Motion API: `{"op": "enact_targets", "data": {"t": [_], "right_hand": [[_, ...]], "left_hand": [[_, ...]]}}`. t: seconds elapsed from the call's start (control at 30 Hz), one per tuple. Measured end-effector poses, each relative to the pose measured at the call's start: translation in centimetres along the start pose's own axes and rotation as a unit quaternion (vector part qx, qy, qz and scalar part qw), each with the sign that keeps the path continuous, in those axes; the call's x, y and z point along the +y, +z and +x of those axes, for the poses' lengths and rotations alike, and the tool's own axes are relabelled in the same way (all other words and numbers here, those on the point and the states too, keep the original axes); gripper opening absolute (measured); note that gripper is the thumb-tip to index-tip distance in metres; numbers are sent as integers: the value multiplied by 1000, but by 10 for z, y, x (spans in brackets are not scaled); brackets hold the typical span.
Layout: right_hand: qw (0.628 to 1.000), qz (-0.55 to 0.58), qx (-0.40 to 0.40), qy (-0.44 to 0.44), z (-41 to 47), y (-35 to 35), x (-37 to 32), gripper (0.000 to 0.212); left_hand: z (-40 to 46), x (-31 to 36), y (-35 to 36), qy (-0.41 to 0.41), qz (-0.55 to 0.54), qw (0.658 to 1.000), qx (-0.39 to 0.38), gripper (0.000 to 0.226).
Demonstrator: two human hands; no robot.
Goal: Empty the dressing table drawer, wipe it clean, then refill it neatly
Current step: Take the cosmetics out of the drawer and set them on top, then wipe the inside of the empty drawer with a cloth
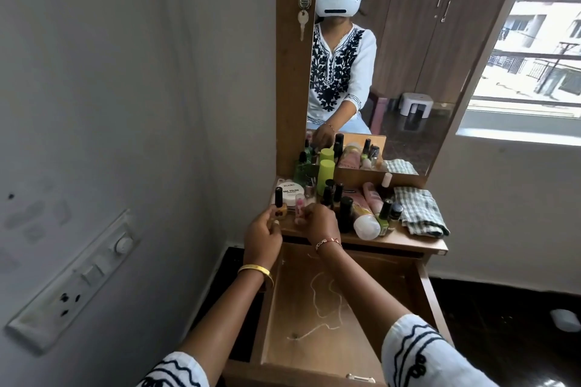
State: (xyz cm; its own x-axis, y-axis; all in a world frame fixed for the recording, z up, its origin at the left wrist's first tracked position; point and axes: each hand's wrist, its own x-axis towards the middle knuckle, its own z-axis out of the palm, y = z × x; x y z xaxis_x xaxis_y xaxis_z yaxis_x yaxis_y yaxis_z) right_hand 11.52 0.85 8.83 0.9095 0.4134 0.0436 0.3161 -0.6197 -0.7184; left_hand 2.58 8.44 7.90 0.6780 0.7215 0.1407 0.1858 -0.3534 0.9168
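The wooden drawer (418, 286) is pulled out below the dressing table top (408, 240); only a thin white string (327, 298) lies on its floor. My left hand (262, 237) is at the top's front left edge, fingers closed around a small orange nail polish bottle with a black cap (279, 204). My right hand (320, 223) is beside it, fingers closed on a small pink bottle (299, 206). Both bottles are near or on the table top; I cannot tell if they touch it.
Several cosmetics crowd the top: a white nail polish remover jar (292, 193), a lime green bottle (325, 174), dark nail polish bottles (345, 214), a fallen white and pink bottle (366, 223). A folded checked cloth (419, 210) lies at the right. The mirror (408, 56) stands behind, a wall at left.
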Motion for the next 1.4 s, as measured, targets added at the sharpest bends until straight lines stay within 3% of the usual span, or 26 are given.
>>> {"op": "enact_targets", "data": {"t": [0.43,0.7,0.97,1.13,1.3,1.4], "right_hand": [[999,-40,1,9,8,9,5,17],[995,47,79,-42,-11,-13,0,27],[973,89,197,-87,-25,-108,16,14],[958,86,270,39,-12,-163,69,16],[958,-23,180,223,7,-178,134,39],[955,-32,135,264,13,-173,152,57]], "left_hand": [[1,-3,3,-8,-4,1000,4,38],[-12,15,8,5,-35,999,6,35],[-44,78,54,111,-83,990,-17,26],[-63,110,101,138,-122,981,-60,24],[-73,119,135,133,-109,978,-119,22],[-76,116,144,126,-97,980,-120,22]]}}
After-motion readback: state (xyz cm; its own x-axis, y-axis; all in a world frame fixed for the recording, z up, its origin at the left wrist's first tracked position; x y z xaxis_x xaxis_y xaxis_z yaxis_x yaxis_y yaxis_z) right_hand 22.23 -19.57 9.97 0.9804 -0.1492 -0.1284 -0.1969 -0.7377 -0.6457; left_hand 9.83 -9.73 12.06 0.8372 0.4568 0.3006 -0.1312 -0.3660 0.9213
